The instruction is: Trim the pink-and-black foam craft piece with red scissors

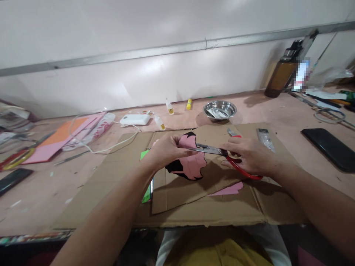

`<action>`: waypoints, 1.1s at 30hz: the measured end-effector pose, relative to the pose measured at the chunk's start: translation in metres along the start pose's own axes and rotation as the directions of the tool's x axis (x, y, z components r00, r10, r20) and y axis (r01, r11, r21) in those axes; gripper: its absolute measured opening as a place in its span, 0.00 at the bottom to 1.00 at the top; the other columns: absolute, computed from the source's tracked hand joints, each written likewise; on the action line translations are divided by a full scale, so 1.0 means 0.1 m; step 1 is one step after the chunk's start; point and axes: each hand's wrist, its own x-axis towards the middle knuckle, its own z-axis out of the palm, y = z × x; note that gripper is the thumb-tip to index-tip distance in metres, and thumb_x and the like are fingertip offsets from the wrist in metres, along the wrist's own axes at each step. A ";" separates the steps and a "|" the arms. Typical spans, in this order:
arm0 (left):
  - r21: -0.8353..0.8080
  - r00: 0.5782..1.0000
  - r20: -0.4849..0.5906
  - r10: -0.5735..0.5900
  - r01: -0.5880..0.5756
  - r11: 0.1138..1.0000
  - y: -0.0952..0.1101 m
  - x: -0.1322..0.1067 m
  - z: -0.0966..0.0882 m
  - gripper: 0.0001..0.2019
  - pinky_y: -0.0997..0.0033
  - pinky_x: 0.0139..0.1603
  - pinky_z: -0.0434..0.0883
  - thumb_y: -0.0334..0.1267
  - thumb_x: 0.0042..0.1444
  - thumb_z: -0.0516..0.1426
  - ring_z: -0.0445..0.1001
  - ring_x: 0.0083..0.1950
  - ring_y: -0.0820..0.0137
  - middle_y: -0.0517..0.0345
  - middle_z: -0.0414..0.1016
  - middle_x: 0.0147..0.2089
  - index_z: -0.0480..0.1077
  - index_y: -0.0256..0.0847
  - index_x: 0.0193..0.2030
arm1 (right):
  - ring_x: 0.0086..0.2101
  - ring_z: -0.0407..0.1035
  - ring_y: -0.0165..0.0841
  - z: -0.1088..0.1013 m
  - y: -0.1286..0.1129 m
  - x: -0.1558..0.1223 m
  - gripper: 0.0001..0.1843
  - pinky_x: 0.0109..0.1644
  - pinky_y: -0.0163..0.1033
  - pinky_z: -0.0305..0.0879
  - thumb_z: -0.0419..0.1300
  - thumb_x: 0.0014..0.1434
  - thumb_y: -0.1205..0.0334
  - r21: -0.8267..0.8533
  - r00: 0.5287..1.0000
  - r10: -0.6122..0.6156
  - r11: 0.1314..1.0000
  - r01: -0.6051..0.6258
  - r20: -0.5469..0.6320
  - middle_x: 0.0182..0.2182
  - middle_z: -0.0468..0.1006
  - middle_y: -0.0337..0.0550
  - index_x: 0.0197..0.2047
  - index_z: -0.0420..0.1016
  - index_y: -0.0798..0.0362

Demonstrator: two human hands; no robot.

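My left hand (pixel 169 151) pinches a pink and black paper cutout (pixel 194 166) with wavy edges, holding it above the cardboard (pixel 180 199). Red-handled scissors (pixel 212 149) are gripped in my right hand (pixel 249 155), fingers through the loops. Their blades point left and reach the paper's upper part, near my left thumb. How far the blades are apart is hard to make out. Beneath the cardboard, pink paper (pixel 227 189) sticks out at the front, and a green strip (pixel 146 195) shows at the left.
Behind the cardboard stand small glue bottles (pixel 169 107), a yellow glue stick (pixel 189 104) and a steel bowl (pixel 220 111). A white power bank (pixel 135 119) with a cable and coloured sheets (pixel 63 133) lie left. Rightward are a metal ruler (pixel 265 138), a black phone (pixel 330 147) and a brown bottle (pixel 280 75).
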 end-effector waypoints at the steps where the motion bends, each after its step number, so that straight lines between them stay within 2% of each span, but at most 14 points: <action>1: 0.014 1.000 0.004 -0.013 0.013 1.000 0.00 0.00 0.00 0.04 0.76 0.20 0.63 0.39 0.44 0.65 0.70 0.22 0.72 0.62 0.77 0.20 0.81 0.43 0.27 | 0.30 0.65 0.33 0.00 0.00 0.00 0.13 0.33 0.35 0.56 0.56 0.65 0.55 -0.010 1.000 -0.004 1.000 0.004 -0.003 0.33 0.76 0.46 0.43 0.77 0.53; 5: 0.053 1.000 0.008 -0.030 0.030 0.998 -0.03 0.03 -0.01 0.05 0.76 0.21 0.62 0.39 0.43 0.64 0.70 0.23 0.72 0.62 0.77 0.22 0.81 0.43 0.27 | 0.29 0.64 0.33 0.01 0.01 -0.01 0.13 0.32 0.35 0.54 0.56 0.64 0.56 -0.043 1.000 -0.016 0.999 0.016 0.000 0.32 0.75 0.46 0.46 0.77 0.53; 10: 0.039 1.000 -0.004 0.000 0.000 0.999 -0.08 0.06 -0.01 0.04 0.76 0.24 0.62 0.38 0.41 0.64 0.69 0.25 0.73 0.63 0.78 0.24 0.81 0.45 0.26 | 0.28 0.63 0.33 0.00 0.02 -0.01 0.13 0.31 0.35 0.53 0.56 0.64 0.56 -0.044 0.999 -0.036 0.998 0.036 -0.011 0.31 0.75 0.45 0.45 0.77 0.53; 18: 0.028 1.000 -0.029 0.000 0.000 1.000 -0.02 0.02 0.00 0.03 0.76 0.21 0.60 0.38 0.41 0.64 0.66 0.23 0.74 0.65 0.74 0.20 0.80 0.44 0.23 | 0.30 0.66 0.34 0.01 0.01 -0.02 0.13 0.32 0.35 0.56 0.56 0.63 0.57 -0.054 0.999 -0.030 0.998 0.029 -0.018 0.34 0.76 0.48 0.45 0.78 0.53; 22: 0.002 0.999 -0.032 0.012 -0.012 1.000 0.01 0.01 0.00 0.03 0.77 0.20 0.59 0.36 0.41 0.64 0.65 0.22 0.75 0.64 0.73 0.19 0.79 0.44 0.20 | 0.30 0.68 0.34 0.01 -0.01 -0.03 0.12 0.32 0.35 0.57 0.58 0.61 0.61 -0.047 0.999 -0.034 0.998 0.033 -0.034 0.34 0.78 0.48 0.45 0.78 0.53; 28: 0.017 1.000 -0.016 -0.007 0.007 1.000 0.00 0.00 0.00 0.03 0.77 0.20 0.59 0.39 0.42 0.65 0.65 0.21 0.75 0.65 0.73 0.19 0.80 0.45 0.22 | 0.31 0.70 0.35 0.00 -0.03 -0.04 0.15 0.32 0.35 0.59 0.57 0.59 0.66 -0.053 1.000 -0.011 0.999 0.010 -0.023 0.35 0.80 0.49 0.47 0.78 0.54; 30: 0.021 1.000 -0.019 0.001 -0.001 1.000 -0.01 0.00 0.00 0.04 0.77 0.20 0.60 0.40 0.42 0.65 0.66 0.22 0.74 0.64 0.74 0.20 0.80 0.44 0.23 | 0.30 0.70 0.35 -0.01 -0.04 -0.03 0.14 0.32 0.36 0.58 0.56 0.60 0.65 -0.042 1.000 -0.008 0.999 0.007 -0.013 0.34 0.79 0.48 0.47 0.78 0.54; 33: 0.023 1.000 -0.021 0.012 -0.012 1.000 -0.04 0.03 -0.01 0.07 0.76 0.21 0.61 0.43 0.41 0.67 0.68 0.24 0.72 0.62 0.76 0.21 0.79 0.43 0.23 | 0.32 0.70 0.36 -0.03 -0.04 -0.01 0.14 0.34 0.36 0.60 0.60 0.61 0.56 -0.005 1.000 0.015 1.000 -0.015 0.013 0.35 0.78 0.49 0.47 0.77 0.55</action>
